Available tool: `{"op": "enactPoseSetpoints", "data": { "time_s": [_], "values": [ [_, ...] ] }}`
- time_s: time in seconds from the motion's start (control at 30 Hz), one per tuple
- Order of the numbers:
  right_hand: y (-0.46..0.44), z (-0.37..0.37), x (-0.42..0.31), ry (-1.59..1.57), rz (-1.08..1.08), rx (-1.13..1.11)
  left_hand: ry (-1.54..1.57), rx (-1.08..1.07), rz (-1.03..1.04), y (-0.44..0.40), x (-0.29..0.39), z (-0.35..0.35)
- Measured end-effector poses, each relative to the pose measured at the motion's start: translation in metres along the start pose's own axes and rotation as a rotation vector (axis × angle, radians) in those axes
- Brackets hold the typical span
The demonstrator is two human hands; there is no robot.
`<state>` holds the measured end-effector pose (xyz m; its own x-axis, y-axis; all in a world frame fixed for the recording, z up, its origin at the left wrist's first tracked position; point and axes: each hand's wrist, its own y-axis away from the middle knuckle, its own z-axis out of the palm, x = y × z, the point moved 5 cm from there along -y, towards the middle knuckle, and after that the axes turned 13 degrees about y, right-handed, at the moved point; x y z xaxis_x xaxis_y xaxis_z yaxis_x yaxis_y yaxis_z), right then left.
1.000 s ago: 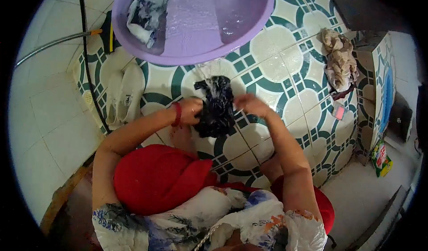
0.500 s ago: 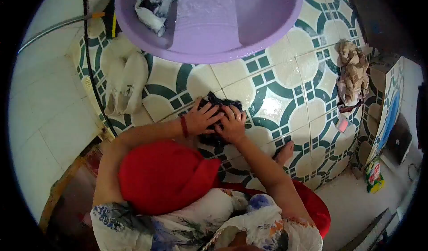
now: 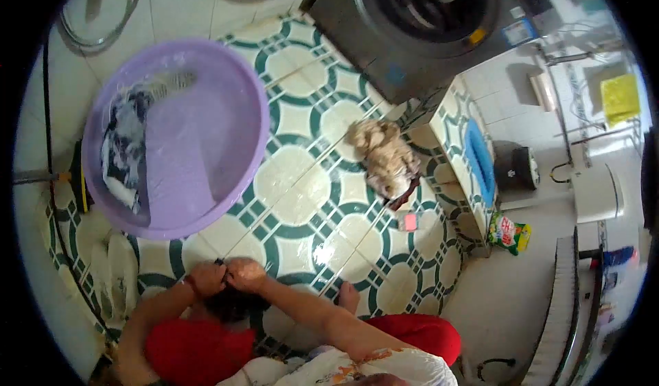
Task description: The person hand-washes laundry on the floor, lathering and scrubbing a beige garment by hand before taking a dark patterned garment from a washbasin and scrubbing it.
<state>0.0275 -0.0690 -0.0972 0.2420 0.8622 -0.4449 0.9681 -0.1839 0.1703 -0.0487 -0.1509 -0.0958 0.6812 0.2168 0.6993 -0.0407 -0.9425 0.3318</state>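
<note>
Here, a purple tub (image 3: 182, 166) crowds the floor (image 3: 295, 180) ahead of the left hand (image 3: 207, 278) and right hand (image 3: 245, 274).
Pale shoes (image 3: 122, 276) lie to their left, beige laundry (image 3: 384, 156) off right. Forearms converging, both hands clutch black cloth (image 3: 237, 308) bunched on their near side; farther right, the green packet's (image 3: 508, 234) lettering I can't read.

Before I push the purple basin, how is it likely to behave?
The purple basin should slide rather than tip, judging by its broad, round shape. The shiny, wet-looking floor tiles may let it skid. The sudsy clothes bunched along one side could make it drag or turn unevenly.
</note>
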Motion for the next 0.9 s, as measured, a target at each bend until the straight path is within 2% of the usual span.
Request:
{"op": "enactPoseSetpoints", "data": {
  "time_s": [0.07,0.1,0.17,0.2,0.23,0.27,0.33,0.4,0.47,0.5,0.53,0.6,0.63,0.67,0.7,0.73,0.77,0.9],
  "values": [
    [-0.005,-0.012,-0.009,0.023,0.136,-0.233,0.081,0.024,-0.193,0.004,-0.014,0.004],
    [-0.009,-0.020,-0.006,0.044,0.124,-0.207,0.062,0.052,-0.183,0.002,-0.012,-0.004],
    [-0.013,-0.010,0.006,-0.054,0.235,-0.467,0.176,0.000,-0.193,0.006,-0.011,-0.011],
    [-0.015,-0.009,0.014,-0.114,0.142,-0.408,0.169,0.003,-0.199,0.007,-0.005,-0.019],
    [-0.014,-0.008,0.030,-0.185,0.047,-0.358,0.192,0.170,-0.116,0.007,0.009,-0.040],
    [-0.017,-0.028,0.038,-0.222,-0.243,-0.165,0.221,0.326,-0.045,0.012,0.022,-0.057],
    [-0.018,-0.102,0.070,-0.446,0.377,-0.340,0.153,0.460,0.015,0.020,0.040,-0.083],
    [-0.025,-0.138,0.124,-0.120,0.379,-0.172,0.166,0.502,0.021,0.020,0.039,-0.086],
    [-0.015,-0.183,0.150,0.336,0.387,-0.056,0.127,0.290,-0.045,0.022,0.031,-0.072],
    [-0.009,-0.187,0.170,0.441,0.364,-0.088,0.106,0.256,0.033,0.024,0.023,-0.060],
    [-0.003,-0.185,0.189,0.533,0.336,-0.135,0.110,0.243,0.012,0.022,0.020,-0.057],
    [0.009,-0.182,0.209,0.549,0.210,-0.316,-0.210,-0.005,0.163,0.030,0.027,-0.044],
    [0.021,-0.187,0.199,0.621,0.036,-0.346,-0.205,-0.095,0.071,0.037,0.039,-0.050],
    [0.033,-0.167,0.221,0.554,-0.095,-0.330,-0.196,-0.189,-0.025,0.040,0.053,-0.061],
    [0.043,-0.171,0.211,0.633,-0.057,-0.545,-0.267,-0.266,0.082,0.047,0.068,-0.071],
    [0.053,-0.180,0.201,0.617,-0.035,-0.600,-0.334,-0.338,0.197,0.048,0.076,-0.075],
    [0.062,-0.181,0.198,0.652,-0.100,-0.702,-0.330,-0.364,0.182,0.047,0.074,-0.070],
    [0.084,-0.200,0.196,0.567,-0.153,-0.662,-0.281,-0.473,0.083,0.021,0.083,-0.034]
  ]
}}
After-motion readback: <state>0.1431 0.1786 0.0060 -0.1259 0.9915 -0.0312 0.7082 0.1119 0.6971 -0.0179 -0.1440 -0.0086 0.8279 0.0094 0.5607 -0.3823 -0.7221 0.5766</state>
